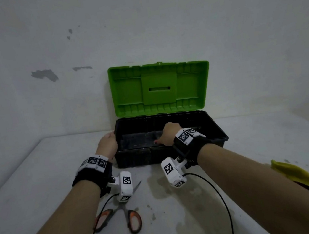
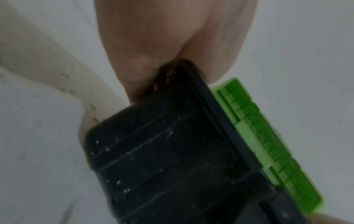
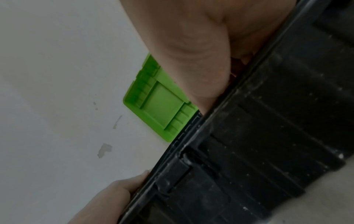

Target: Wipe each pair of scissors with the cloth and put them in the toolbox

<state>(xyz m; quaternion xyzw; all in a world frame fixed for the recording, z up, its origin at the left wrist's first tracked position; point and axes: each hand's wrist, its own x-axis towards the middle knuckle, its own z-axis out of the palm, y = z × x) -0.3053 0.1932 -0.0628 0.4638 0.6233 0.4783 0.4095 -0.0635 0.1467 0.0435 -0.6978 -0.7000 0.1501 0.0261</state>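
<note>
The toolbox point(image 1: 218, 138) stands at the back of the table, its black base open and its green lid point(image 1: 159, 87) upright. Nothing shows inside the base. My left hand point(image 1: 107, 143) grips the box's left end at the front corner point(image 2: 172, 151). My right hand point(image 1: 166, 134) holds the front rim point(image 3: 268, 136), fingers hooked inside, thumb along the edge. A pair of scissors point(image 1: 131, 215) with orange and black handles lies open on the table under my left wrist. A yellow cloth point(image 1: 301, 178) lies at the right, partly under my right forearm.
The wall stands close behind the lid. Black cables from the wrist cameras trail over the table near the scissors. The white table point(image 1: 40, 179) has stains in front of the box.
</note>
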